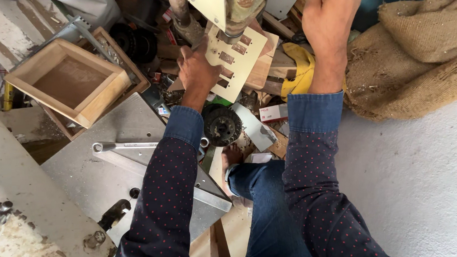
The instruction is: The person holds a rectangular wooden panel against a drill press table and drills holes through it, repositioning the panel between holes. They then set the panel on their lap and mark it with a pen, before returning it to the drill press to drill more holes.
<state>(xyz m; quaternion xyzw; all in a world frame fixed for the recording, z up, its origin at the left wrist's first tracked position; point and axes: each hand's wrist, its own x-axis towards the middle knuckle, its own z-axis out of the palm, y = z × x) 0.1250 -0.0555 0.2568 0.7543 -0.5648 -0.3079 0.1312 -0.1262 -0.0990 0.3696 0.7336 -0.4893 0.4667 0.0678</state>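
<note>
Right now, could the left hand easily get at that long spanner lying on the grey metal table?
Probably yes. The spanner lies bare on the grey metal table, just beside the left sleeve, with nothing on top of it. The left hand would first have to let go of the cream plate it steadies.

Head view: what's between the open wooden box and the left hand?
In the head view, between the wooden box and the left hand lie a second wooden frame's edge and dark round discs. The stretch is cluttered, not bare.

A cream-coloured rectangular panel (235, 62) with several small rectangular cut-outs lies tilted on a wooden block under the green drill head, its near edge pinned by the left hand (197, 67). The right hand (331, 16) grips high beside the machine.
</note>
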